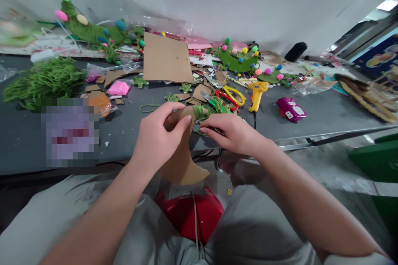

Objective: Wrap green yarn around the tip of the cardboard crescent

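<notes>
My left hand (pixel 163 132) grips a crescent-shaped piece of brown cardboard (pixel 183 165) near its upper end. Green yarn (pixel 199 112) is wrapped around the cardboard's tip, and the lower end hangs over the table's front edge. Just right of the tip, my right hand (pixel 230 130) is pinched closed; whatever lies between its fingertips is too small to make out. Behind both hands lies a tangle of green yarn (pixel 219 105), beside scissors with red handles (pixel 228 98) and scissors with yellow handles (pixel 234 94).
A yellow glue gun (pixel 257 95) stands right of the scissors, its cord running forward. At left lies a heap of green yarn (pixel 43 80). Green crescents with colourful balls (pixel 238 60) line the back, near a cardboard sheet (pixel 168 58). A purple packet (pixel 291 109) lies at right.
</notes>
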Tool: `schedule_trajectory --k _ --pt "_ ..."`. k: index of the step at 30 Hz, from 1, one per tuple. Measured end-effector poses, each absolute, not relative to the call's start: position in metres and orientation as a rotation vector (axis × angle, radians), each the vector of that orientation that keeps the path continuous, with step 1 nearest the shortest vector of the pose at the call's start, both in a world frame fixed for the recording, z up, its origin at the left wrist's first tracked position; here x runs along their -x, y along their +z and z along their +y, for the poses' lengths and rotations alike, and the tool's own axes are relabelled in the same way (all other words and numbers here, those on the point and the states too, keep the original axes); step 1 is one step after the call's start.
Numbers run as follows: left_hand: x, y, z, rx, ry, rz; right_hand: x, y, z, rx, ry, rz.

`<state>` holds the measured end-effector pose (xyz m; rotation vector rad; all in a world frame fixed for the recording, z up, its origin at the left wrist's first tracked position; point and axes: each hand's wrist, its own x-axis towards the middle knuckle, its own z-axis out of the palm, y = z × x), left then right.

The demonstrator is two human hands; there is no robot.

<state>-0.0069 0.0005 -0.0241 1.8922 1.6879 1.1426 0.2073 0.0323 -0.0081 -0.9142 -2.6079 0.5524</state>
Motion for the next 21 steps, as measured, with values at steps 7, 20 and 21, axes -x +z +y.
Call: schedule_trajectory --k 7,20,21 --pt "0.0041 -0.0282 -0.0015 -1.906 1.024 1.637 -0.2053 -0.0061 0.0268 0.829 0.359 -2.742" --pt "0.0061 -0.0289 0.0025 -1.820 1.054 1.625 -0.2062 -0.0059 0.0266 0.868 0.420 -2.759" --pt "0.0063 -0.0291 0.0024 -1.828 1.054 1.630 -0.2070 -0.0049 0.0268 0.876 0.423 -2.750"
